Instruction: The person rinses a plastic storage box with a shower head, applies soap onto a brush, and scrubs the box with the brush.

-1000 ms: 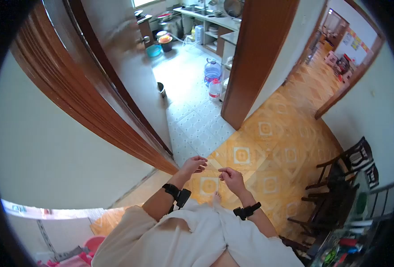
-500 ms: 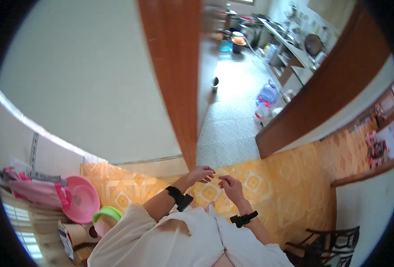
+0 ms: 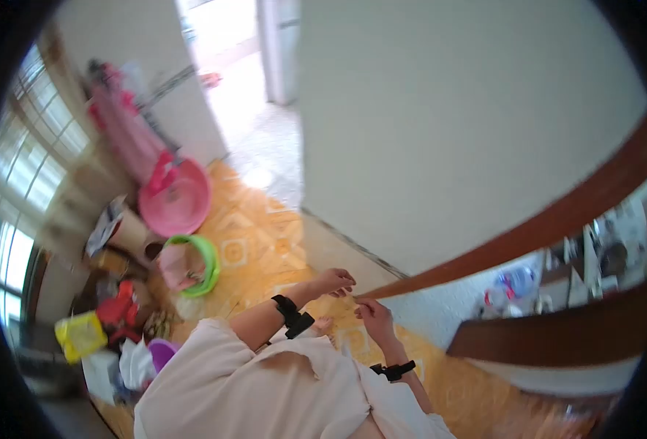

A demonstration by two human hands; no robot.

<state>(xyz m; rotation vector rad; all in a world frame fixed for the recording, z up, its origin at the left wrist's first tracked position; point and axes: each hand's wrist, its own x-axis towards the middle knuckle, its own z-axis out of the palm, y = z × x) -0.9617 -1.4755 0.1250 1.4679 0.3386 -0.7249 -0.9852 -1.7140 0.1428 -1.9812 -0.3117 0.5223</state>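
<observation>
My left hand (image 3: 333,282) is held in front of my waist, its fingers loosely bent and apart, with nothing in it. Close beside it, my right hand (image 3: 374,314) is also empty, the fingers half curled but not closed on anything. Each wrist wears a black strap with a small device. Below both hands lies the orange patterned tile floor (image 3: 246,245). Nearest on the left is a green basin (image 3: 208,256) with pink cloth in it. A pink basin (image 3: 184,208) stands behind that one.
A white wall (image 3: 448,132) rises ahead, with a bright doorway (image 3: 254,139) on its left. On the right a brown door frame (image 3: 528,355) borders a kitchen, where a blue water bottle (image 3: 517,282) stands. Bags, a box and a purple basin (image 3: 164,353) crowd the left side.
My view has swung left, away from the kitchen entrance toward the wall and bright doorway. The basins now appear higher and nearer the middle. Both hands keep about the same pose.
</observation>
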